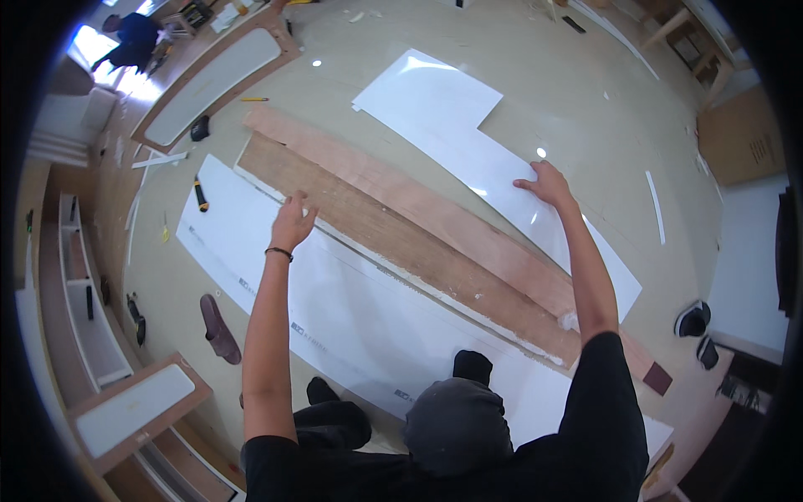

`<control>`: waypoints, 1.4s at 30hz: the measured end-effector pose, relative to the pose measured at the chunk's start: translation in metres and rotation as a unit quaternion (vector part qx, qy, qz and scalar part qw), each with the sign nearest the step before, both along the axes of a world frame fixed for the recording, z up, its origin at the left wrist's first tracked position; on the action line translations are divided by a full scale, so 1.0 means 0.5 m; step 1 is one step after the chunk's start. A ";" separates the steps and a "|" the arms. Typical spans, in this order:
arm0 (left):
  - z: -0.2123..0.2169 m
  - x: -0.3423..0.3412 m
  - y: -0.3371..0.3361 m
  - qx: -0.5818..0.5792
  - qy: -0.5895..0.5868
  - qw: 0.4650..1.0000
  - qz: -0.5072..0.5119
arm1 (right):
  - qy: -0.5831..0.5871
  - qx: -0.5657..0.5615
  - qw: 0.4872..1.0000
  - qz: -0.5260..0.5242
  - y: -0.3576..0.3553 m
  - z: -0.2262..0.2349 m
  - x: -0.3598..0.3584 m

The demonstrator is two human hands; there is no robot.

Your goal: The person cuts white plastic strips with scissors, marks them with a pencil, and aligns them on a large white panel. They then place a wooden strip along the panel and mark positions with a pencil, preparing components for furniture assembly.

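Note:
My right hand (548,184) is at the far edge of a glossy white sheet (435,105) with a notch cut from one side. Its thumb lies on the sheet and the fingers curl over the edge. My left hand (293,222), a dark band at the wrist, is over the edge of a larger white sheet (351,301), fingers apart and holding nothing I can see. Between the two sheets lie a brown wooden board (376,217) with a rough white edge and a paler, pinkish wood strip (401,197), both slanting across the floor.
A yellow-and-black utility knife (201,195) rests on the larger sheet. Left of it are scissors (166,227) and a brown slipper (220,330). A framed panel (209,84) stands at the upper left, with a person (134,42) beyond. A cardboard box (740,134) is at the right.

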State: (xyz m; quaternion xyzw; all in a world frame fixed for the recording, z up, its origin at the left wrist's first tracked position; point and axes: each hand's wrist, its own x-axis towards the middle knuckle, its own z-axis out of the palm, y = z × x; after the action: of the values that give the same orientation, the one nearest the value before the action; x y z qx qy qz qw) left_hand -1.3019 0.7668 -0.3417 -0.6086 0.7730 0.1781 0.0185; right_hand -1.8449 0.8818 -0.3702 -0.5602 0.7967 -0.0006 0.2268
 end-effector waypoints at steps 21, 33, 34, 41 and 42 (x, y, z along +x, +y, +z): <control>-0.128 -0.230 0.476 -0.001 0.723 0.566 0.395 | -0.042 -0.015 0.965 0.260 0.446 0.054 0.614; -0.136 -0.084 0.536 -0.063 0.729 0.427 0.531 | -0.201 -0.192 0.955 0.102 0.274 -0.072 0.526; -0.136 -0.072 0.542 -0.072 0.726 0.420 0.539 | -0.201 -0.156 0.957 0.138 0.258 -0.078 0.521; -0.158 -0.021 0.568 -0.080 0.723 0.382 0.570 | -0.064 -0.214 0.911 0.346 0.251 -0.103 0.571; -0.158 -0.020 0.568 -0.073 0.734 0.383 0.556 | -0.056 -0.228 0.904 0.357 0.257 -0.108 0.572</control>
State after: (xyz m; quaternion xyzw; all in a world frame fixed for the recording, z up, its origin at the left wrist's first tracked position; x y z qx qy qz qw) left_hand -1.3118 1.0507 -0.4209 -0.5332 -0.0160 0.4685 -0.7042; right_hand -1.5589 1.0101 -0.4243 -0.8426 0.5073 -0.1330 0.1222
